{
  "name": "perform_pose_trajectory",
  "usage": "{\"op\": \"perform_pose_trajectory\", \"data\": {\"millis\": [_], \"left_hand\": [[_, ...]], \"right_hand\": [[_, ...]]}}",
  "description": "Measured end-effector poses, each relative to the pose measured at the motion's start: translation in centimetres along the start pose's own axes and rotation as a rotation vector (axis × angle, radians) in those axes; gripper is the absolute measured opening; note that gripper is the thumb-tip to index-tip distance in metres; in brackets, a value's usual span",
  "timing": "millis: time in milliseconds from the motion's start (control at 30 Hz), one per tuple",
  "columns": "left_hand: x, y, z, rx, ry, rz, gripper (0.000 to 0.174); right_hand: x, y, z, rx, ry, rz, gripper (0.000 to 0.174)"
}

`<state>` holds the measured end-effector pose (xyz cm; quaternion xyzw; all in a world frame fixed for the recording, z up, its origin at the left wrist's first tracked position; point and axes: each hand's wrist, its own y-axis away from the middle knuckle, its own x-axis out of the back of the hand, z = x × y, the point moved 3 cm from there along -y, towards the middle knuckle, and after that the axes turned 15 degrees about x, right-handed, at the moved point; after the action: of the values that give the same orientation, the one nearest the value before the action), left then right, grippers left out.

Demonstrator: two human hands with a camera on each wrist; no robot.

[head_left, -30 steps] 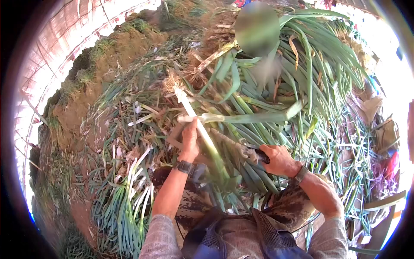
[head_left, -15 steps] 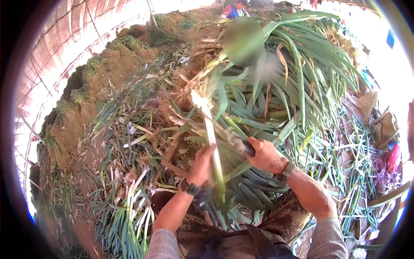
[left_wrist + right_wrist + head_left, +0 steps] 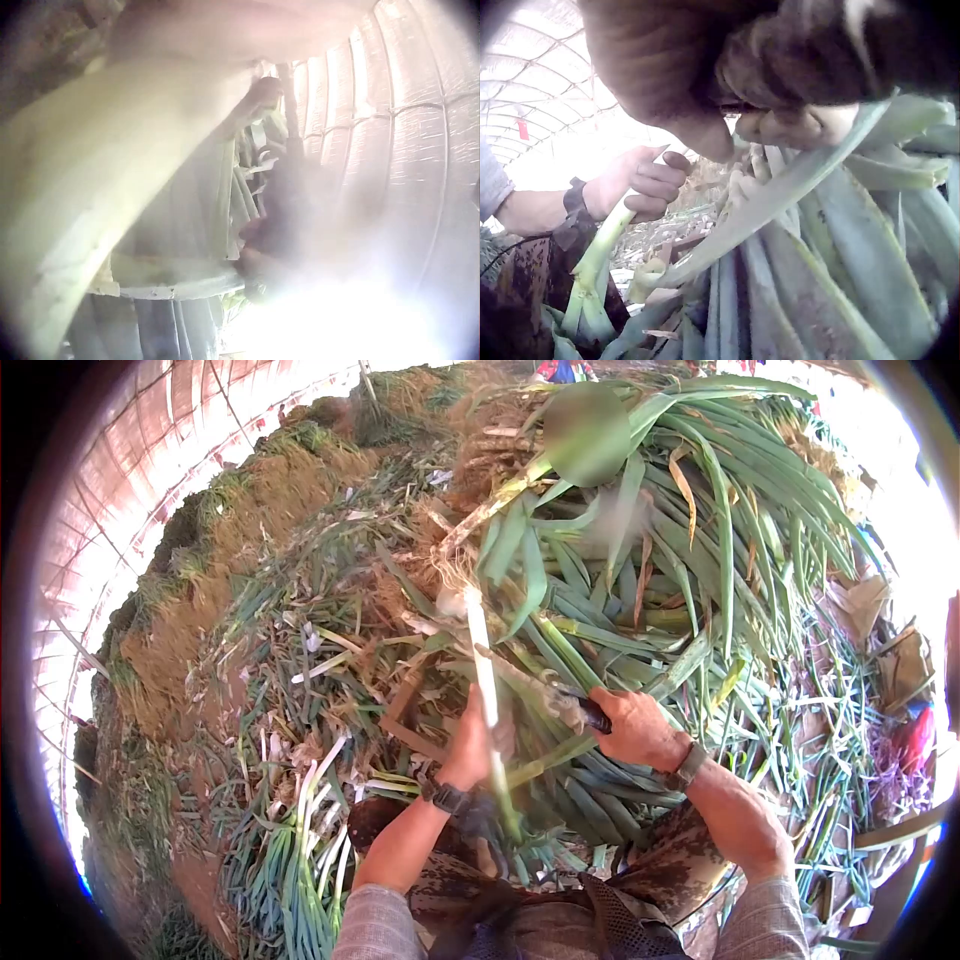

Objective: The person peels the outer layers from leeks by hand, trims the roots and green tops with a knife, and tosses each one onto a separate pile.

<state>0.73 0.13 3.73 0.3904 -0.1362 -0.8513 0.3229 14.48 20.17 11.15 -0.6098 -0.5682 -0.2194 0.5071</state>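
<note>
A white-stemmed leek (image 3: 482, 660) with roots at its upper end stands nearly upright in the head view, gripped around the stem by the left hand (image 3: 467, 745). In the right wrist view the left hand (image 3: 656, 184) has its fingers curled round the leek stem (image 3: 604, 244). The right hand (image 3: 638, 730) holds a dark handle (image 3: 596, 715) beside a heap of broad green leaves (image 3: 600, 600). Blur hides what the handle belongs to. The left wrist view is hazy, with a pale stem (image 3: 97, 165) close to the camera.
A large pile of leeks (image 3: 780, 520) lies at the upper right. Bunched thin leeks (image 3: 290, 880) lie at lower left, and loose leaves (image 3: 810, 760) cover the right side. Another person (image 3: 565, 371) is at the top edge.
One second ago, a second stem lay crosswise near the left hand; it no longer shows there. The left hand has moved down and right, and the held leek stands more upright.
</note>
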Motion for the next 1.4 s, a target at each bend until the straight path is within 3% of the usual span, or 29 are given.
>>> {"op": "perform_pose_trajectory", "data": {"millis": [167, 233, 300, 400, 500, 533, 600, 633, 667, 700, 767, 833, 900, 933, 967, 1000, 1033, 1067, 1133, 1167, 1200, 1233, 1300, 1400], "left_hand": [[1.1, 0.2, 0.3, -0.004, 0.032, -0.035, 0.064], [1.3, 0.5, 0.9, -0.015, 0.002, -0.011, 0.063], [2.1, 1.5, 2.5, -0.195, -0.07, 0.025, 0.063], [1.4, 5.5, 6.9, -0.513, -0.188, 0.179, 0.063], [3.3, 10.9, 12.9, -0.675, -0.215, 0.36, 0.063], [1.6, 13.9, 14.7, -0.704, -0.198, 0.451, 0.063], [5.1, 17.9, 19.1, -0.858, -0.272, 0.748, 0.063], [2.4, 20.6, 20.1, -0.864, -0.321, 0.705, 0.062], [4.0, 22.7, 21.8, -0.881, -0.361, 0.747, 0.062], [4.6, 24.7, 22.9, -0.876, -0.49, 0.921, 0.062], [8.2, 28.5, 25.0, -0.73, -0.669, 1.222, 0.065], [19.2, 31.0, 29.0, -0.385, -1.137, 1.638, 0.06], [22.8, 30.0, 24.8, -0.923, -1.67, 1.891, 0.056], [15.7, 29.6, 21.9, -0.415, -1.322, 1.521, 0.048], [22.3, 28.3, 21.9, -0.492, -1.262, 1.455, 0.042], [17.0, 27.2, 19.4, -0.377, -1.232, 1.217, 0.038], [13.8, 24.6, 17.3, -0.3, -1.019, 1.242, 0.039], [12.1, 22.5, 16.3, -0.291, -1.153, 1.192, 0.037], [10.4, 17.1, 14.2, -0.268, -0.901, 0.739, 0.035], [10.0, 14.1, 13.4, -0.232, -0.828, 0.671, 0.037], [8.0, 12.0, 12.8, -0.332, -0.907, 0.619, 0.037], [8.2, 8.9, 12.6, -0.15, -0.98, 0.45, 0.044], [5.3, 5.2, 10.8, -0.148, -0.947, 0.404, 0.042], [5.7, -1.2, 8.4, -0.21, -0.727, 0.279, 0.032]], "right_hand": [[-0.2, 0.5, 0.5, -0.128, -0.023, 0.093, 0.026], [0.0, 0.7, 0.0, -0.029, -0.035, 0.067, 0.029], [-1.0, 1.0, 0.3, -0.144, 0.059, -0.197, 0.033], [-1.7, 1.6, 1.8, -0.157, 0.073, -0.182, 0.038], [-2.2, 1.7, 2.4, -0.155, 0.097, -0.183, 0.039], [-2.1, 1.4, 2.4, -0.183, 0.095, -0.229, 0.039], [-2.1, 1.2, 2.4, -0.197, 0.099, -0.279, 0.04], [-2.1, 1.2, 2.5, -0.195, 0.093, -0.283, 0.04], [-2.1, 1.2, 2.5, -0.209, 0.096, -0.28, 0.041], [-2.2, 1.3, 2.5, -0.225, 0.097, -0.281, 0.041], [-2.4, 1.6, 2.6, -0.226, 0.099, -0.289, 0.043], [-2.3, 1.9, 2.6, -0.162, 0.116, -0.232, 0.044], [-1.4, 1.4, 1.6, -0.178, 0.094, -0.274, 0.043], [-1.0, 1.4, 1.3, -0.186, 0.098, -0.281, 0.042], [-0.8, 1.4, 1.1, -0.196, 0.103, -0.293, 0.041], [-0.7, 1.5, 1.0, -0.196, 0.106, -0.297, 0.041], [-0.6, 1.7, 0.8, -0.19, 0.107, -0.287, 0.038], [-0.4, 1.7, 0.6, -0.179, 0.111, -0.279, 0.035], [0.6, 1.7, -0.6, -0.202, 0.101, -0.319, 0.032], [0.9, 1.8, -1.1, -0.234, 0.079, -0.343, 0.029], [0.8, 2.2, -1.1, -0.218, 0.076, -0.364, 0.025], [0.9, 2.8, -1.0, -0.209, 0.09, -0.367, 0.025], [1.1, 3.9, -0.5, -0.144, 0.028, -0.28, 0.025], [1.1, 4.7, 0.7, -0.262, 0.074, -0.286, 0.025]]}}
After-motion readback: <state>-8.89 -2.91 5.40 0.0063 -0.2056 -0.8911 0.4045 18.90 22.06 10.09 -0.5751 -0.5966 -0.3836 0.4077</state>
